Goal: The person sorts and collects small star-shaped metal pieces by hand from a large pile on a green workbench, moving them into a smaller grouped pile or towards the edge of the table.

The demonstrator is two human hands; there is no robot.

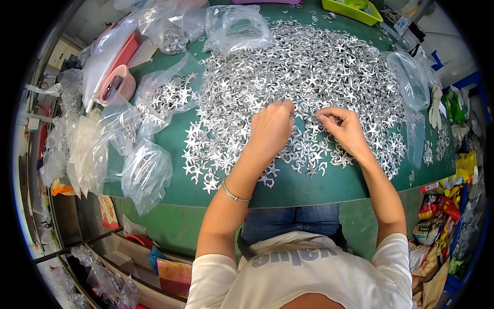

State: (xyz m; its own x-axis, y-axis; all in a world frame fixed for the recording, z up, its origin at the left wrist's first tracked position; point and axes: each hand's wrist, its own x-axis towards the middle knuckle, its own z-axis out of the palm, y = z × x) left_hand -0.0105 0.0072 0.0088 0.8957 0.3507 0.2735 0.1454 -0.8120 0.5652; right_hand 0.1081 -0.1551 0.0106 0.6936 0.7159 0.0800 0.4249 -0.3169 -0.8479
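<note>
A wide heap of small silver metal pieces (309, 72), star shapes and curved hook shapes, covers the green table (309, 188). My left hand (271, 129) rests on the heap near its front, fingers curled down into the pieces. My right hand (345, 129) is beside it, thumb and forefinger pinched together over the pieces; what it pinches is too small to make out. A thin bracelet (234, 194) sits on my left wrist.
Clear plastic bags (146, 172) holding silver pieces lie at the table's left; more bags (236, 26) sit at the back. A pink container (117, 85) stands far left, a yellow-green tray (352, 10) at the back right. Coloured packets (437, 211) crowd the right side.
</note>
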